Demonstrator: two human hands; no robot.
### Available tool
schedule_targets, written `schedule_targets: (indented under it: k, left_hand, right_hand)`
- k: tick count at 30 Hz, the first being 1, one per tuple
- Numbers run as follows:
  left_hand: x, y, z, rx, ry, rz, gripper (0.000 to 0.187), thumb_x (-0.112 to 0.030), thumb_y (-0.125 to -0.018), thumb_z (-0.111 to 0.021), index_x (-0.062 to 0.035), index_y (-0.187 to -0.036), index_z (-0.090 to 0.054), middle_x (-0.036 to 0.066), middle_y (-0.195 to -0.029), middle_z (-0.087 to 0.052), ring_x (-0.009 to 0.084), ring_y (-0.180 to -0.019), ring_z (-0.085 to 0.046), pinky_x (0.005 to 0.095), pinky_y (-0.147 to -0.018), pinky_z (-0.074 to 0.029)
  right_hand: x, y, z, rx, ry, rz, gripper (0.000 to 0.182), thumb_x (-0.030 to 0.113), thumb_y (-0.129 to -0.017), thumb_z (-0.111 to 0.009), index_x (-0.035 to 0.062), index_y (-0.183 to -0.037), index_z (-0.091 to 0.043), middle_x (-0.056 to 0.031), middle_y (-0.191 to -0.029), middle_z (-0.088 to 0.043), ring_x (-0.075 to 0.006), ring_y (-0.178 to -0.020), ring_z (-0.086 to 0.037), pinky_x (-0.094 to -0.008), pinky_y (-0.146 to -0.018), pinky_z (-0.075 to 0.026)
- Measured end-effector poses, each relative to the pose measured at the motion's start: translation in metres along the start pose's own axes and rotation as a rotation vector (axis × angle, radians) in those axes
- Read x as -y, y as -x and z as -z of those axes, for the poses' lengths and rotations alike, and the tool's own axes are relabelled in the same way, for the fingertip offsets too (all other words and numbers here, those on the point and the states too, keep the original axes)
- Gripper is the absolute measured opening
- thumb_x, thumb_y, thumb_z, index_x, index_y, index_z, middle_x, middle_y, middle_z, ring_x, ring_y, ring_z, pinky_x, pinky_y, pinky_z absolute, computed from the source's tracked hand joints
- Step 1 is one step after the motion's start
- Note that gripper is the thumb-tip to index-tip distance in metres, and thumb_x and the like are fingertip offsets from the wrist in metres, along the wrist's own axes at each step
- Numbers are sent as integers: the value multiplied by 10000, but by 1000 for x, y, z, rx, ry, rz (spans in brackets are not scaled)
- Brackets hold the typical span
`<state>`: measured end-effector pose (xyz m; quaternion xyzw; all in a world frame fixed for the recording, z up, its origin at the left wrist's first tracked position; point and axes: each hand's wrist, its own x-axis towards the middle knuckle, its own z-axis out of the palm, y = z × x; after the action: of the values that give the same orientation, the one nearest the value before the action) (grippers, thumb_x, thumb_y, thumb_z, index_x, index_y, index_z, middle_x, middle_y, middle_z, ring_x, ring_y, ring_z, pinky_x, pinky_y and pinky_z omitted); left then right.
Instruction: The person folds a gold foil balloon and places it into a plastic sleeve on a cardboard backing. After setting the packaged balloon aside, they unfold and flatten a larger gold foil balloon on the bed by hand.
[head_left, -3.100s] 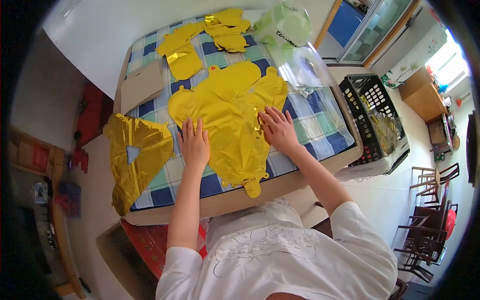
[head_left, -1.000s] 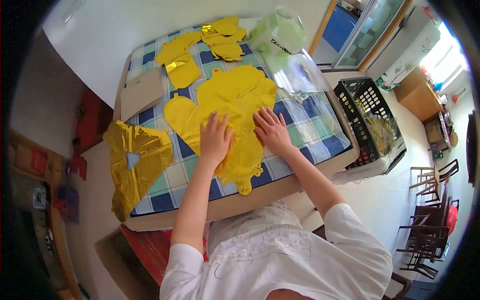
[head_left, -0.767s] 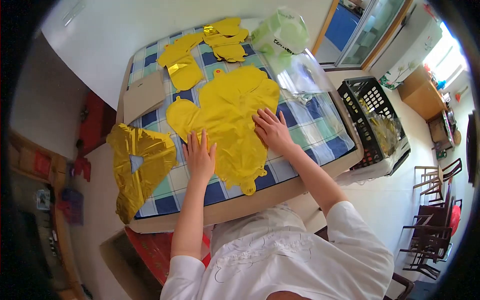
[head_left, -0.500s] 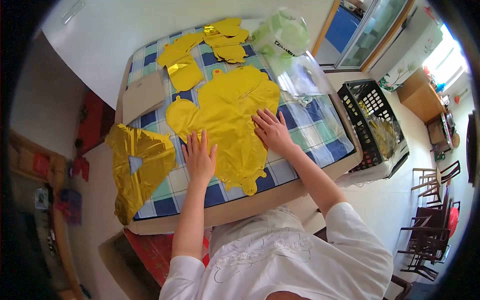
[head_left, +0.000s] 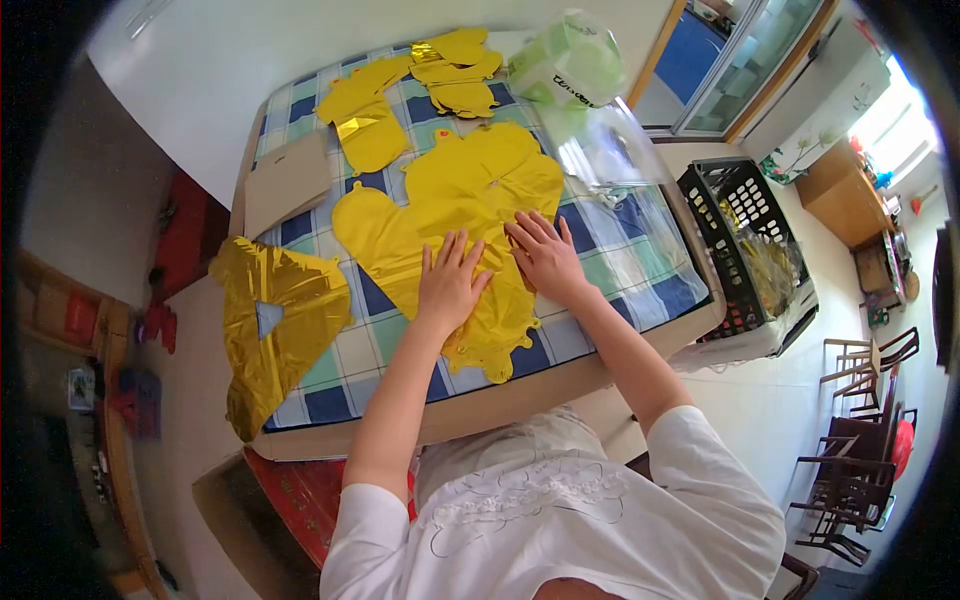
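A large flat gold foil balloon (head_left: 400, 225), wrinkled and with small tabs along its edge, lies in the middle of the cloth-covered table. My left hand (head_left: 450, 285) rests palm down on its lower middle, fingers stretched out. To the right, my right hand (head_left: 547, 258) lies flat near the balloon's right edge, fingers also stretched and slightly apart. Neither hand grips anything. A shiny gold foil sheet with a hole in it (head_left: 300, 310) hangs partly over the table's left edge. More flat gold foil pieces (head_left: 372, 140) lie at the back, beside another gold stack (head_left: 460, 75).
Brown cardboard (head_left: 288, 187) lies on the table's left side. At the back right sit a green-and-white plastic pack (head_left: 568, 62) and clear plastic bags (head_left: 610, 150). A black crate (head_left: 725, 250) stands right of the checked tablecloth (head_left: 325, 375). Wooden chairs (head_left: 840, 465) are farther right.
My left hand has slid right and up, from the balloon's left edge onto its middle. The balloon's upper part has shifted slightly and its creases differ. My right hand has barely moved.
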<state>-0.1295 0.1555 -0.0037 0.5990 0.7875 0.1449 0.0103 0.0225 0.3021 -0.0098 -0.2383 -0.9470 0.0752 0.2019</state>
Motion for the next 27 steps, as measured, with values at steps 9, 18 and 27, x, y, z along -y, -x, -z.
schedule_targets:
  k: [9, 18, 27]
  left_hand:
    - [10, 14, 2, -180, 64, 61, 457, -357, -973, -483, -137, -1374, -474, 138, -1473, -383, 297, -1387, -323, 539, -1118, -224]
    - [35, 41, 20, -252, 46, 45, 383, -251, -999, -448, -135, -1363, -482, 154, -1452, -403, 328, -1378, -331, 539, -1104, -259]
    - [35, 38, 14, -276, 42, 87, 415, -280, -990, -457, -129, -1377, -463, 170, -1444, -404, 329, -1365, -346, 528, -1109, -253]
  right_hand:
    - [1, -1, 0, -6, -8, 1, 387, 288, -965, -465, 167, -1331, -509, -66, -1421, -462, -259, -1354, -369, -560, -1111, -221]
    - [0, -1, -1, 13, 21, 5, 383, 283, -980, -447, 167, -1342, -487, -63, -1430, -448, -258, -1356, -363, -561, -1107, -228]
    - [0, -1, 1, 7, 13, 19, 385, 269, -980, -441, 166, -1348, -487, -66, -1431, -447, -262, -1361, -357, -548, -1117, -212]
